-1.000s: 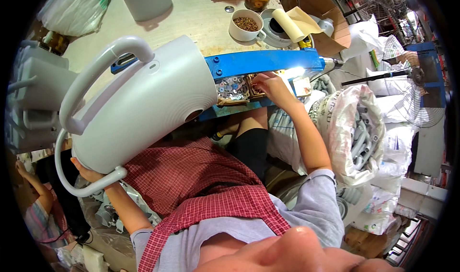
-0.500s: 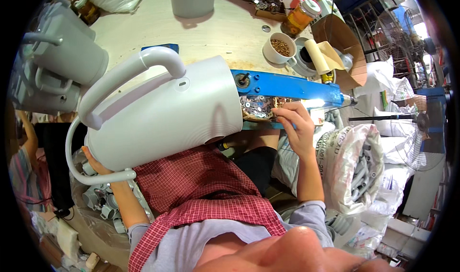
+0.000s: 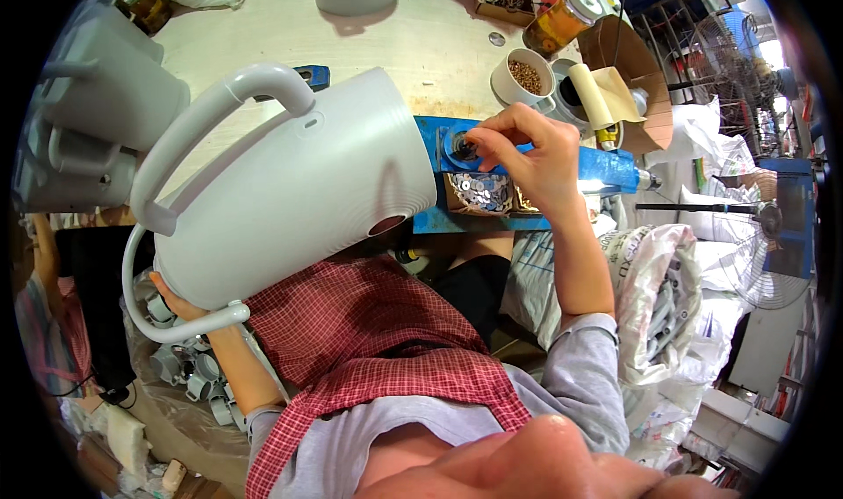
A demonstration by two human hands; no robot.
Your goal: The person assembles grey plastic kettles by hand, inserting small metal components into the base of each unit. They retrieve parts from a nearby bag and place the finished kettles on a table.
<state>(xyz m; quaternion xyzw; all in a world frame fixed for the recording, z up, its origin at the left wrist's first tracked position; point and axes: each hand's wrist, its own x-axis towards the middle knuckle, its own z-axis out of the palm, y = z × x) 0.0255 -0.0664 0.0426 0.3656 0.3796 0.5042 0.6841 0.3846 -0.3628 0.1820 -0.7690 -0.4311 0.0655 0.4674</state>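
Pale grey kettle body (image 3: 290, 191), blue fixture (image 3: 527, 161), red-checked apron (image 3: 369, 332).

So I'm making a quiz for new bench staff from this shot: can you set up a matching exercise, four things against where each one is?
Things:
1. kettle body
2. washers
3. white cup
4. right hand

Places:
A. in a small box at the blue fixture
B. held up by the left hand
C. pinching at the blue fixture's round socket
D. standing on the table, filled with small brown bits

Pairs: 1-B, 2-A, 3-D, 4-C
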